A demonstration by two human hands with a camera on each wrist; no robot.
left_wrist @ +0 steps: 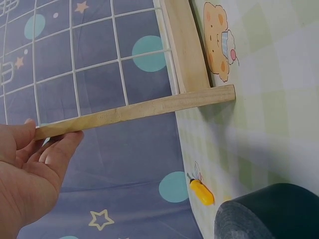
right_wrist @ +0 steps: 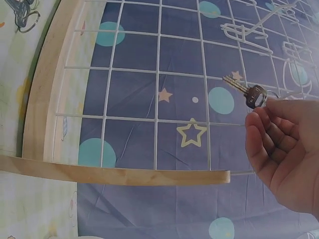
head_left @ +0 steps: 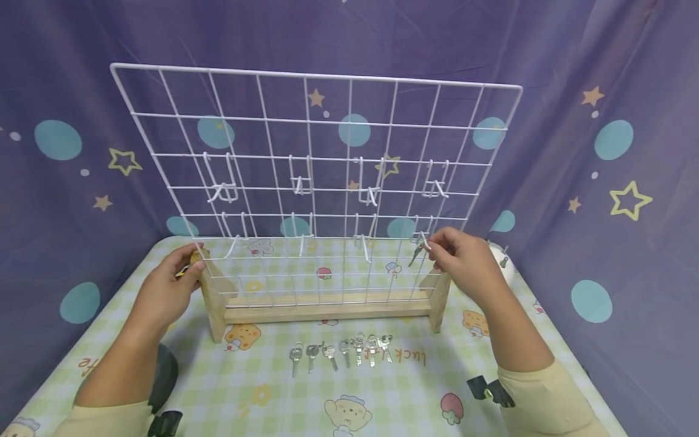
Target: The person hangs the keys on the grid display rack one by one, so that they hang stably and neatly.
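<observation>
A white wire grid rack (head_left: 317, 76) stands tilted on a wooden base (head_left: 327, 312), with two rows of white hooks on it. My left hand (head_left: 166, 291) grips the upper end of the base's left wooden side piece (left_wrist: 134, 109), thumb on one face and fingers on the other. At the lower row's far-right hook (head_left: 423, 240), my right hand (head_left: 464, 258) pinches a metal key (right_wrist: 255, 96) by its ring. The key's blade points away from the fingertips, and part of the ring is hidden by them.
Several metal keys with rings (head_left: 358, 350) lie in a row on the checked tablecloth (head_left: 284, 400) before the rack. A dark cylinder (left_wrist: 269, 214) and a yellow-handled tool (left_wrist: 201, 192) are at the left. Behind the right arm is a white round object (head_left: 505, 270).
</observation>
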